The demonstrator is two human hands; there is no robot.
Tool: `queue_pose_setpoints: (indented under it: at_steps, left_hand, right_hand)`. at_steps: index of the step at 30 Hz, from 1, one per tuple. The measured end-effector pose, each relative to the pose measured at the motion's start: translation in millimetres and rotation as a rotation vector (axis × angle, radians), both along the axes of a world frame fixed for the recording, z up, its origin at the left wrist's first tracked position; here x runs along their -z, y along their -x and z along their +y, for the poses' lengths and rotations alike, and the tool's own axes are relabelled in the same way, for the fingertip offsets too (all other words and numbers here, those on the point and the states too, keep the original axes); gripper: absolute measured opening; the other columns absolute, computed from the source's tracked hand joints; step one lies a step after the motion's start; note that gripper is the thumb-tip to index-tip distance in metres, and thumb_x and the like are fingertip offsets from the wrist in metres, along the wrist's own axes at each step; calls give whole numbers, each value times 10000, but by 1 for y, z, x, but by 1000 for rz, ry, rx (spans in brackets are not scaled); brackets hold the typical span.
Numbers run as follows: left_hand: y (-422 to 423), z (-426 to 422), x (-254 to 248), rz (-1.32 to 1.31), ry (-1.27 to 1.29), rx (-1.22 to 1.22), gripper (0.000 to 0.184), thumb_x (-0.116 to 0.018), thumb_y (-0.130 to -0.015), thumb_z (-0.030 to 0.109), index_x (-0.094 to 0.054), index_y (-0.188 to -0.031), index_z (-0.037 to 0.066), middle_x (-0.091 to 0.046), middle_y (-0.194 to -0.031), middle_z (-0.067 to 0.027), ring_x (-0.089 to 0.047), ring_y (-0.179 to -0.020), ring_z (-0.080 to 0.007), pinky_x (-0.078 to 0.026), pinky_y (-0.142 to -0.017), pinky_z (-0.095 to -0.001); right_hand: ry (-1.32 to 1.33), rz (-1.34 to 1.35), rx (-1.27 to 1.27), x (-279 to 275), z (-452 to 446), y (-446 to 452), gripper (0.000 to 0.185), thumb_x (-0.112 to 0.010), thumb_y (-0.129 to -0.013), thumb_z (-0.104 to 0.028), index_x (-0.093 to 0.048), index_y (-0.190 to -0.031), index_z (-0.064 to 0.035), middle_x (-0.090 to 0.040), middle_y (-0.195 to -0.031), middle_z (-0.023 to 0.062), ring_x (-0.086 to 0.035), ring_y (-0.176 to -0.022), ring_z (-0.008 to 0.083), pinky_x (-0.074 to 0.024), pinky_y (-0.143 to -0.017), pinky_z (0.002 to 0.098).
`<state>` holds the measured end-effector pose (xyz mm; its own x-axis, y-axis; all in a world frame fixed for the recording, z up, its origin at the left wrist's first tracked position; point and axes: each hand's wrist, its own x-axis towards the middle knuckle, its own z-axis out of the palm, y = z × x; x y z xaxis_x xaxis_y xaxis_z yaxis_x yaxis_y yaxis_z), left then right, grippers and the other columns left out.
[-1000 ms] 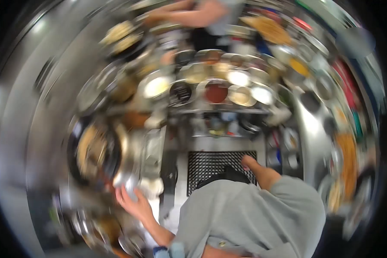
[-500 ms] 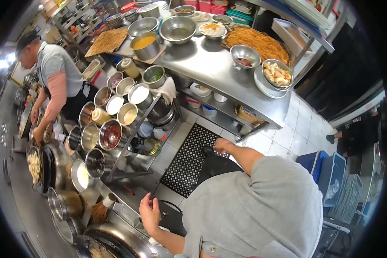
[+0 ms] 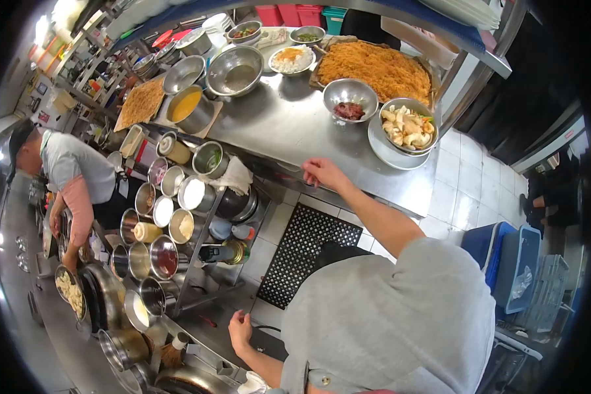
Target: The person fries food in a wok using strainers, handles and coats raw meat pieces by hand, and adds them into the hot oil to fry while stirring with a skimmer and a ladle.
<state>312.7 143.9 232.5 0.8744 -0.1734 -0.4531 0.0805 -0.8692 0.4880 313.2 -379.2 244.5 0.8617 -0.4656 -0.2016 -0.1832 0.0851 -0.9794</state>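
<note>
My right hand (image 3: 323,173) hangs in the air by the front edge of the steel counter (image 3: 276,125), fingers loosely apart and holding nothing. Behind it on the counter, a steel bowl (image 3: 350,100) holds dark red pieces, and another bowl (image 3: 408,126) of pale chunks rests on a white plate (image 3: 389,155). Lower down, my left hand (image 3: 241,330) is beside the stove-side counter, half curled with fingers apart and nothing in it. The rack of steel containers (image 3: 163,256) with sauces and ingredients stands ahead of it.
A co-worker (image 3: 79,174) stands at the stove on the far left, near a pan of pale pieces (image 3: 69,293). A perforated black mat (image 3: 302,249) lies on the tiles. Orange shredded food (image 3: 374,72) covers a tray on the counter. Blue bins (image 3: 515,269) stand at right.
My right hand has risen from above the mat to the counter's edge, its fingers loosening. My left hand has shifted slightly right and down. The view has turned, bringing the counter nearer.
</note>
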Motion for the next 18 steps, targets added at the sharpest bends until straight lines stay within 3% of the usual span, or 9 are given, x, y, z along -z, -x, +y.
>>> queue_pose_setpoints:
  at_steps: [2,5,8,9,11,13,14,15,18]
  left_hand:
    - [-2,16,40,56,-65,-37,326,-622,-820,139,-605,-1121,13,-665,-905,-154,-641,-780,-226,-500,-713,-338]
    - [10,35,84,207,-42,-215,327,-607,-819,107,-593,-1130,6,-658,-876,-120,-632,-720,-203,-508,-653,-330]
    - [36,22,86,393,95,-417,296,-582,-876,148,-572,-1147,29,-646,-934,-59,-617,-700,-133,-509,-579,-286]
    - [47,15,91,389,175,-514,282,-562,-847,75,-563,-1118,-4,-612,-827,-69,-602,-652,-162,-493,-502,-292]
    - [73,9,111,461,382,-691,187,-519,-865,79,-572,-1031,12,-596,-801,-65,-594,-638,-166,-482,-481,-291]
    - [114,30,153,592,518,-821,108,-468,-876,72,-562,-916,36,-571,-760,-56,-582,-616,-173,-474,-465,-291]
    - [131,39,175,692,559,-842,113,-439,-877,63,-547,-845,54,-553,-732,-49,-573,-601,-177,-472,-459,-292]
    - [144,31,169,800,402,-681,131,-432,-866,59,-519,-773,87,-524,-697,-32,-540,-562,-176,-454,-430,-313]
    - [171,14,161,770,398,-820,108,-441,-868,76,-531,-811,94,-543,-731,-31,-547,-601,-173,-441,-460,-317]
  right_hand:
    - [130,-3,101,-13,-15,-14,224,-508,-910,-199,-613,-891,-1,-617,-692,50,-584,-584,125,-470,-516,269]
    - [214,-127,28,-2,-34,-52,243,-497,-919,-216,-609,-868,-6,-610,-682,51,-580,-592,126,-456,-518,258]
    - [-9,-131,5,-11,-29,-89,217,-465,-907,-163,-601,-858,-1,-606,-671,59,-564,-583,126,-459,-530,270]
    - [-55,-119,38,-6,-28,-100,203,-453,-891,-134,-601,-844,-3,-602,-664,64,-561,-576,135,-457,-532,281]
    - [-154,-89,82,22,-26,-119,189,-430,-858,-78,-600,-818,-7,-595,-651,74,-554,-563,153,-454,-536,302]
    - [333,-79,188,31,-13,-120,179,-409,-797,-34,-572,-727,-11,-532,-600,68,-494,-560,163,-407,-535,304]
    - [384,-113,161,34,-8,-117,171,-410,-783,-44,-560,-707,-9,-519,-593,87,-493,-564,179,-407,-548,316]
    - [443,-143,152,34,-7,-117,165,-412,-769,-54,-548,-687,-8,-507,-586,106,-493,-568,195,-406,-560,328]
    - [492,-224,144,32,-8,-113,156,-403,-757,-52,-536,-694,1,-499,-582,125,-499,-573,205,-411,-578,332]
